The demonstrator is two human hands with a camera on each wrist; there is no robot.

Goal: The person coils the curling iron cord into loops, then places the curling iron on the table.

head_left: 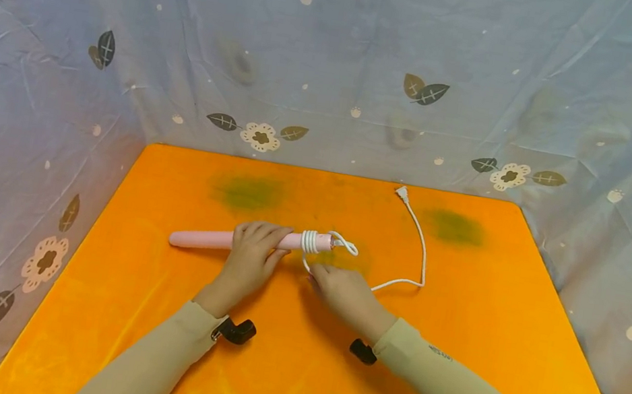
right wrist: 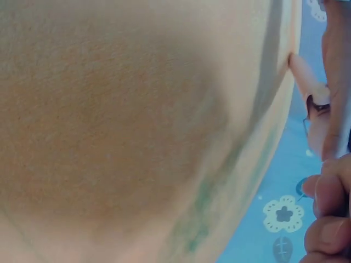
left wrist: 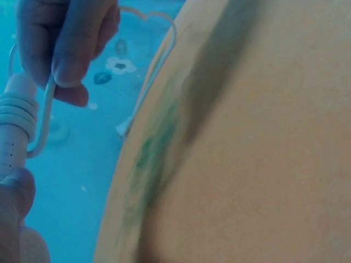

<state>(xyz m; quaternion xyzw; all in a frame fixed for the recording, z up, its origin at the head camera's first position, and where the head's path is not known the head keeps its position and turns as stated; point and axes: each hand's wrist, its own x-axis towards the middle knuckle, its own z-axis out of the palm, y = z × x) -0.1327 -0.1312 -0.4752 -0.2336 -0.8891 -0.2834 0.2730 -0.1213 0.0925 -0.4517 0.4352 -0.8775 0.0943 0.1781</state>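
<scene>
Over the orange cloth-covered bench (head_left: 104, 301), the long, round pink wand (head_left: 202, 238) has the left hand (head_left: 248, 257) curled round its middle; best hold it still. Thin white cord (head_left: 309, 242) loops near the wand's right end. Just below, the right hand's (head_left: 347, 295) fingers seem to pinch cord; pull softly so loops lie neat.

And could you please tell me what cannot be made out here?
Head view: a middle stretch of the wand, hidden by the left grip.
Head view: part of the cord, covered by the right grip.
Head view: lettering on the right sleeve, too small to read.
Left wrist view: the wand's rounded end, cut off by the frame.
Right wrist view: part of the right grip, cut off by the right edge.
</scene>
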